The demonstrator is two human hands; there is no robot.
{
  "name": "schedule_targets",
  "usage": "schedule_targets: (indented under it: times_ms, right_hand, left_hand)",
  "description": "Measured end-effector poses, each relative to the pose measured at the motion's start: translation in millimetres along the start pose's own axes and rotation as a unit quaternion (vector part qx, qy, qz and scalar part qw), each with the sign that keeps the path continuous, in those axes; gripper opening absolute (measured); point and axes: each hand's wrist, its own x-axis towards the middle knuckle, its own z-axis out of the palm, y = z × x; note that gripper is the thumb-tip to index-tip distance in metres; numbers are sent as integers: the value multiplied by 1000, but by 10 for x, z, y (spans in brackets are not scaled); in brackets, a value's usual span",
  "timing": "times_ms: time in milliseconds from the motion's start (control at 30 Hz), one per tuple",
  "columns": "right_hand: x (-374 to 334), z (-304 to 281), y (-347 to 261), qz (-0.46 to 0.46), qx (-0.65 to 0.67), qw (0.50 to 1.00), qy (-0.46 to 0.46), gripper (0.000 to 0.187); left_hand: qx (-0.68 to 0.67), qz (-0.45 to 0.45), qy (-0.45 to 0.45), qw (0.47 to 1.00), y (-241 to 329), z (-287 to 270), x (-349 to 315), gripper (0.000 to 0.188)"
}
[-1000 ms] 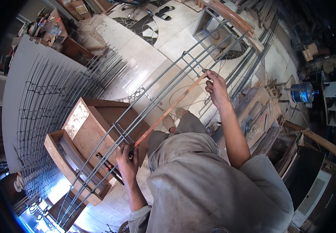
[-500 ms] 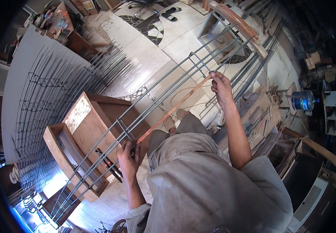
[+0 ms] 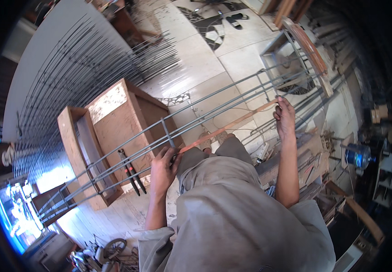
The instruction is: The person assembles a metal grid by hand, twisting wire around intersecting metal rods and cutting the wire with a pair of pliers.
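A thin reddish-brown wooden strip (image 3: 227, 128) spans between my two hands, alongside a long cage of steel reinforcing bars (image 3: 167, 131) with square ties. My left hand (image 3: 163, 167) is closed round the strip's near-left end, close to one tie and against the lower bars. At the far end, my right hand (image 3: 285, 119) pinches the strip between thumb and fingers beside another tie. Long-handled cutting pincers (image 3: 131, 171) with red and black grips lie by the cage, on the wooden cabinet (image 3: 114, 119) under its left part.
A wooden bench piece (image 3: 308, 50) stands under the cage's far right end. More bar cages (image 3: 64, 90) lean by a pale panel at left. Loose bars and timber lie at right, near a blue water bottle (image 3: 358, 155). A bicycle wheel (image 3: 115, 248) shows at lower left.
My view has turned, so the cage lies flatter across the picture and the surroundings have shifted. Both hands still hold the strip's ends along the cage.
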Motion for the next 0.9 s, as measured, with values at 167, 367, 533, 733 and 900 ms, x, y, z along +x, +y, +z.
schedule_targets:
  times_ms: [167,367,533,733,900]
  right_hand:
    - [-28,9,-50,-1,8,1000,-9,18]
    - [-28,20,-100,10,10,1000,-7,21]
    - [-49,23,-144,8,5,1000,-13,26]
    - [-89,24,-173,8,-8,1000,-22,30]
    - [-107,36,-247,16,-18,999,-31,36]
  left_hand:
    - [-12,9,10,1000,-45,38,-23,16]
    - [36,30,35,998,0,27,-37,17]
    - [73,68,91,991,-106,99,-101,21]
    - [86,49,132,986,-44,146,-108,20]
    - [80,92,169,978,-32,151,-106,21]
